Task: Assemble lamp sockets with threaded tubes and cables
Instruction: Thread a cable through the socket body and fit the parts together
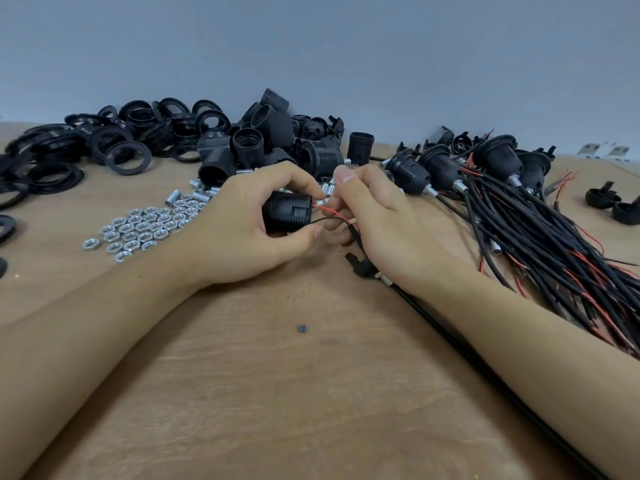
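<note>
At the middle of the wooden table (242,393) the left hand (239,230) grips a black lamp socket (285,216) lying on its side, fingers curled over the top of it and the thumb tucked under its lower edge, so the ribbed body sits in the hand just above the tabletop. The right hand (377,220) is close beside it, its fingertips pinching the thin red wire (327,211) and black wire (329,220) that run into the socket's right end (how far they enter cannot be seen). From under the right hand a black cable (467,355) trails down and to the right along the forearm, with a small black clip-like piece (360,265) and a silver threaded tube (386,279) on it beside the wrist. Behind the left hand lies a patch of silver hex nuts (145,226), and more short silver tubes (194,195) are scattered just past them. Against the grey wall (311,46) sits a heap of black socket bodies (273,143), with a broad pile of black threaded rings (104,140) spreading to the left. To the right, finished sockets (457,164) with tubes fitted lie in a row, their black and red cables (554,258) fanning down toward the right edge. Two black socket caps (613,202) rest well apart at the far right.
</note>
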